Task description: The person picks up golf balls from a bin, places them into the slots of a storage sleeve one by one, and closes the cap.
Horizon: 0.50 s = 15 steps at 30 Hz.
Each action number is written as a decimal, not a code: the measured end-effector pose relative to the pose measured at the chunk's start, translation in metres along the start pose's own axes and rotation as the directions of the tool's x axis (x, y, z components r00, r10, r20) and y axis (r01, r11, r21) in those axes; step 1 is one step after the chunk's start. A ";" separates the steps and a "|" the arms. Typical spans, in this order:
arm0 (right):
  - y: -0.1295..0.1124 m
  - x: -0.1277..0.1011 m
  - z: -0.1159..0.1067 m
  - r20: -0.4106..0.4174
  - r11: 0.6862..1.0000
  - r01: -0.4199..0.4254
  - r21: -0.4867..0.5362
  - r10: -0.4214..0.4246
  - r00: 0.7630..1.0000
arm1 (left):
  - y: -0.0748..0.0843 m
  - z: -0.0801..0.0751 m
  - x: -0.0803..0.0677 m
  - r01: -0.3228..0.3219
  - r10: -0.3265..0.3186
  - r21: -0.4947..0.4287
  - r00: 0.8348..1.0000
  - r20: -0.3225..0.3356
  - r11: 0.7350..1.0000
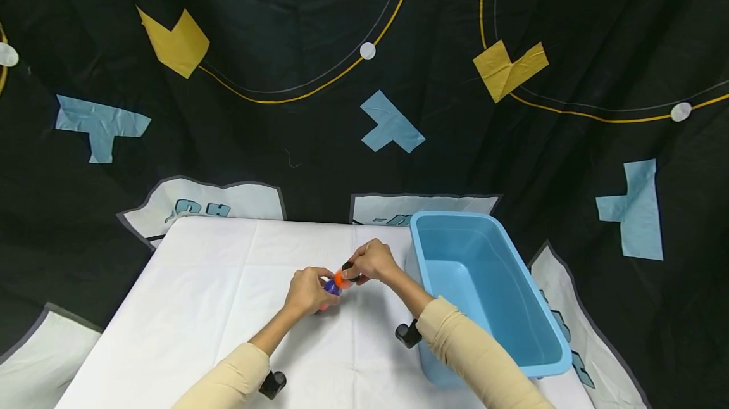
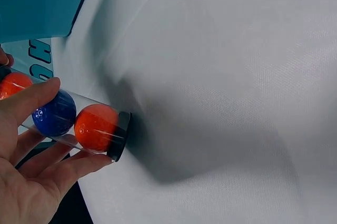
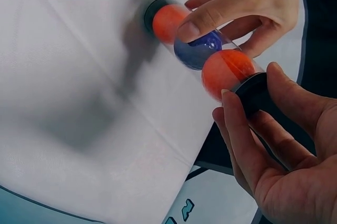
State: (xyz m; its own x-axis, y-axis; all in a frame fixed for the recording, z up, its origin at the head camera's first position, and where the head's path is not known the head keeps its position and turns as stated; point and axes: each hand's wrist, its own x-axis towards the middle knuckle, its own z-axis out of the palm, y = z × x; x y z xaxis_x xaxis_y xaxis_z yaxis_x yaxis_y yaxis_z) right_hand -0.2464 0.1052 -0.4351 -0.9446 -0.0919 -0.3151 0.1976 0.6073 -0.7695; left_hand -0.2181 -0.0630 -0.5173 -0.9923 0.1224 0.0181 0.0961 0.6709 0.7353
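Clear tube (image 3: pixel 210 50) with two orange balls and a blue one sits between both hands above the white table (image 1: pixel 188 289): left hand (image 1: pixel 307 292) curls round its middle, right hand (image 1: pixel 373 261) pinches the black cap (image 3: pixel 256 93); blue bin (image 1: pixel 547 333) lies right of the right hand

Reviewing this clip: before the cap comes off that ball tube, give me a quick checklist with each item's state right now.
1. Left hand grips the clear tube round its middle: ok.
2. Right hand pinches the near black cap: ok.
3. Three balls inside, orange, blue, orange: ok.
4. Far black cap seated on the tube end: ok.
5. Blue bin open beside the right arm, nothing visible inside: ok.
6. Near cap loosened: cannot tell.
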 end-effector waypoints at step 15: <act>0.004 0.000 0.003 -0.054 0.999 0.008 -0.050 -0.011 0.998 | 0.003 0.002 0.001 -0.011 0.011 0.017 1.000 -0.012 1.000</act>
State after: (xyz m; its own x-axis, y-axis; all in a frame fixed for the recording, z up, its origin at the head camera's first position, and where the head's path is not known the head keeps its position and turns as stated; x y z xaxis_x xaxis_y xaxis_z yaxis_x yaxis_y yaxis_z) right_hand -0.2448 0.1052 -0.4402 -0.9594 -0.0558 -0.2764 0.1765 0.6456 -0.7430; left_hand -0.2187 -0.0596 -0.5165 -0.9921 0.1210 0.0340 0.1080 0.6818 0.7235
